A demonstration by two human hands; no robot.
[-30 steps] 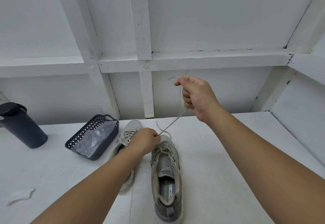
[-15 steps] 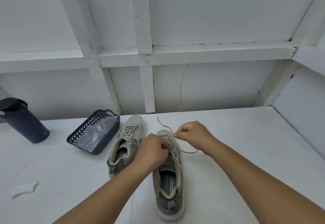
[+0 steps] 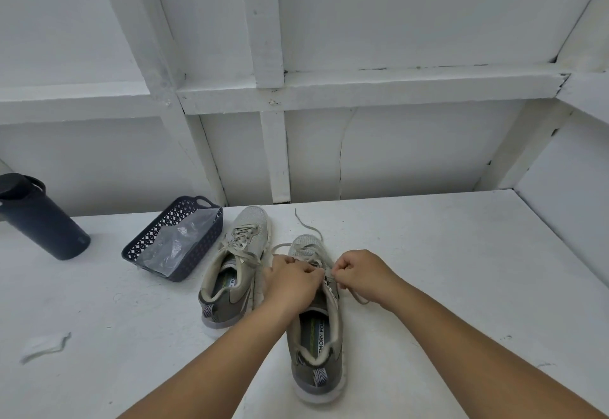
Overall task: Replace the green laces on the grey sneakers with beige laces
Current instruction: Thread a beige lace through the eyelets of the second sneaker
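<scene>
Two grey sneakers stand side by side on the white table. The left sneaker [image 3: 234, 267] is laced with a tied beige lace. Over the eyelets of the right sneaker [image 3: 315, 329] both my hands work. My left hand [image 3: 291, 278] pinches the beige lace [image 3: 308, 227] at the shoe's tongue. My right hand [image 3: 361, 273] pinches the same lace at the shoe's right side. One loose lace end trails past the toe toward the wall, another loops out on each side of the shoe. No green lace is visible.
A dark perforated basket [image 3: 148, 240] holding a clear plastic bag [image 3: 178, 244] sits left of the sneakers. A dark tumbler [image 3: 39, 217] stands at the far left. A scrap of white paper [image 3: 44, 346] lies near the front left. White wall panels close the back and right.
My right hand came down from high above the table, where it held the lace taut, to the shoe's right side. The lace now lies slack. My left hand stayed at the eyelets.
</scene>
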